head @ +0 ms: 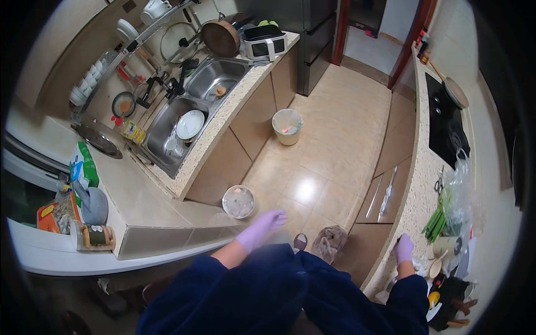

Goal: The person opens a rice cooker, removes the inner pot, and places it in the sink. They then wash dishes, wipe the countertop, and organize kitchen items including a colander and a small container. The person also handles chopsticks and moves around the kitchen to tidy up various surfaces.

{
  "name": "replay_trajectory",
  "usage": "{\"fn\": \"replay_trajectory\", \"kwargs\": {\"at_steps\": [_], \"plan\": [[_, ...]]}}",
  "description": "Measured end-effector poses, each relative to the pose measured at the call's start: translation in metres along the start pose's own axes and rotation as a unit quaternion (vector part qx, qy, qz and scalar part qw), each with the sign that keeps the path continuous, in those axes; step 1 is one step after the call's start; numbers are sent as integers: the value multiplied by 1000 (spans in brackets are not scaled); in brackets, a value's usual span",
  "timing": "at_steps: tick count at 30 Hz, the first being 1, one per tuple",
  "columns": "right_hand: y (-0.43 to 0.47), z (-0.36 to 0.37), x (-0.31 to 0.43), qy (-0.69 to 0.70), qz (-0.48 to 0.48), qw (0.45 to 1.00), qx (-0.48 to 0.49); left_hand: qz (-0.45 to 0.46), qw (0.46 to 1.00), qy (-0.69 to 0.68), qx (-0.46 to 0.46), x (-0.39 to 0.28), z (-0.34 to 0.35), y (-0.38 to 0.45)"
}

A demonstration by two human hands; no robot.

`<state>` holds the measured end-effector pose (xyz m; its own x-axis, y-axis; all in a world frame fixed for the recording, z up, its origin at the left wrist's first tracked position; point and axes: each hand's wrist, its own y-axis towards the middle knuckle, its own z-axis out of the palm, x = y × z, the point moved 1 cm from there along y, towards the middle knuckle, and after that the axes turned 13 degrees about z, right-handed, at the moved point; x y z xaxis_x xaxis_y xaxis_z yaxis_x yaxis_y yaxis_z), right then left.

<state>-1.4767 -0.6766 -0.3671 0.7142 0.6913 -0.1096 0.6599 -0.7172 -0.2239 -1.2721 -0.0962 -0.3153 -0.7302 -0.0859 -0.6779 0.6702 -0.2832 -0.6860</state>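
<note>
My left hand, in a lilac glove, hangs over the floor in front of my body with nothing visible in it. A small round waste bin with scraps in it stands just beyond that hand, against the cabinets. Wearing a matching glove, my right hand rests at the front edge of the right speckled countertop. A dark bit shows by its fingers; whether it grips something is hidden. Nearby on that counter lie green scallions, a clear plastic bag, scissors and a pale canister.
A lined beige bin stands on the tiled floor. Near my shoe sits a crumpled plastic bag. To the left, a double steel sink holds a white plate. A pan sits by the black cooktop.
</note>
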Motion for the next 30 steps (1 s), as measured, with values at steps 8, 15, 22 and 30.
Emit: {"fn": "replay_trajectory", "kwargs": {"at_steps": [8,15,22,30], "plan": [[17,-127,118,44,-66,997,-23,-26,996,-12,80,-67,38,68],[7,-294,371,280,-425,851,-128,110,893,139,413,-202,143,150],[61,-298,489,379,-427,819,-63,-145,837,-424,314,-359,192,244],[209,-264,491,837,-21,545,48,185,910,-214,303,-456,309,375]]}}
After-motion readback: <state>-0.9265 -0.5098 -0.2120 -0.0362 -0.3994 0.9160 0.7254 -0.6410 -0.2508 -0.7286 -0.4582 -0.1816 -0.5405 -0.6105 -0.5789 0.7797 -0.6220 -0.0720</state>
